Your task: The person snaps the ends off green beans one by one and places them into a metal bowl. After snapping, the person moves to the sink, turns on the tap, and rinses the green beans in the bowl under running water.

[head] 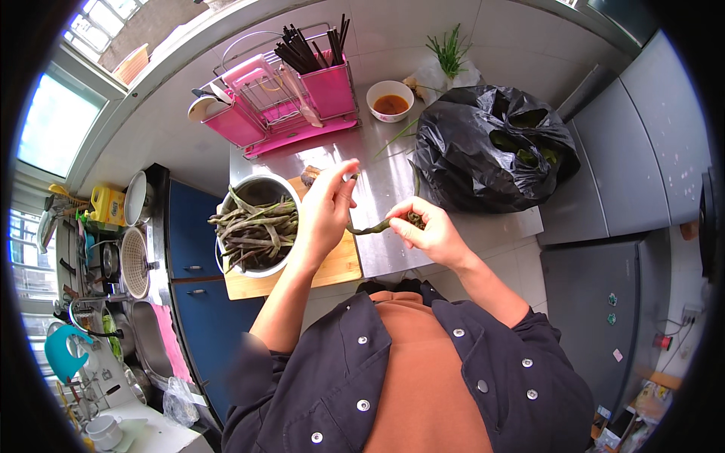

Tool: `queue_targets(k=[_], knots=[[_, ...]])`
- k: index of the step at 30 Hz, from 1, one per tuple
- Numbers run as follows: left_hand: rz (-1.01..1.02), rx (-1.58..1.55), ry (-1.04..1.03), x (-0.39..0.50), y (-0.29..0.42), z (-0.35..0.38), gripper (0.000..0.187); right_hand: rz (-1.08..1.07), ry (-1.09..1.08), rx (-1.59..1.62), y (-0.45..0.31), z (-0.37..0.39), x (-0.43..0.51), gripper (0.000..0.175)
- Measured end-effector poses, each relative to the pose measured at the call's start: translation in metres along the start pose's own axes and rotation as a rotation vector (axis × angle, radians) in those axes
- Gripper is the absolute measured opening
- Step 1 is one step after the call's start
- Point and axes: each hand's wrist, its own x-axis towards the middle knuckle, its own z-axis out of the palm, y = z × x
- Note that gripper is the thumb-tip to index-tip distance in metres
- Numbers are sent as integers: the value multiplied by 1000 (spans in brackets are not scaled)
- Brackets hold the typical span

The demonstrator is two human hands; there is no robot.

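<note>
My left hand [331,206] is raised over the wooden cutting board [334,266], its thumb and fingers closed on a small piece of green bean. My right hand [422,229] grips a long dark green bean [371,229] and some curled bean pieces, above the metal tabletop. The bean's free end points towards my left hand. Left of my left hand, a metal pot [291,195] full of long beans [255,226] stands on the board. Behind the board's far edge, partly hidden by my left hand, lies a brownish lump [310,175].
A black plastic bag [481,153] with green contents lies at the right. A bowl of reddish sauce [391,105], green onions [449,54] and a pink utensil rack [283,107] with chopsticks stand along the back. The grey refrigerator [589,317] is right; sink [153,340] left.
</note>
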Motion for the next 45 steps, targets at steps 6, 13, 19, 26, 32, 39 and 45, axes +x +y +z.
queue_targets(k=[6, 13, 19, 26, 32, 39, 45], knots=[[44, 231, -262, -22, 5, 9, 41, 93, 106, 417, 12, -7, 6, 8], [211, 276, -184, -25, -8, 14, 22, -57, 120, 65, 12, -13, 7, 11], [243, 293, -215, -25, -12, 11, 21, -77, 96, -105, 10, -16, 6, 13], [126, 128, -278, -29, -10, 12, 27, 20, 20, 144, 10, -12, 4, 10], [81, -19, -15, -36, 0, -8, 29, 115, -4, 440, 20, -13, 3, 9], [181, 413, 336, -45, -17, -92, 26, 93, -102, 708, 39, -34, -7, 5], [-213, 840, 94, -58, -41, -78, 29, 159, 32, 751, 66, -51, -14, 9]])
